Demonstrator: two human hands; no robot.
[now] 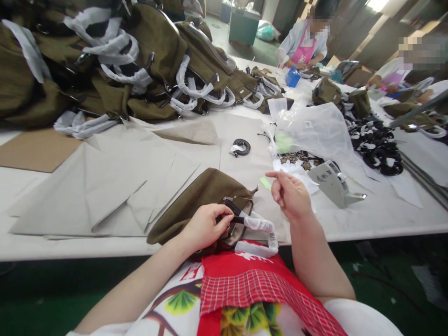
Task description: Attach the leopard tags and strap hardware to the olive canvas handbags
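An olive-brown handbag (201, 200) lies on its side at the table's near edge, its opening facing right. My left hand (210, 226) is closed on it by the base of a black handle (261, 225) wrapped in white film. What exactly sits between the fingertips is partly hidden. My right hand (292, 196) is raised to the right of the bag, index finger stretched out leftward and the other fingers curled loosely. I see nothing held in it. Just below that fingertip is a small pale green slip (265, 183). Beyond the bag rests a coiled black strap (241, 147).
Olive handbags (154, 51) are heaped along the back left. Grey sheets (115, 172) cover the table's left side. To the right are a clear plastic bag (315, 128), bronze-coloured charms (306, 164), a grey tape dispenser (332, 184) and piled black straps (376, 144). Two co-workers sit beyond.
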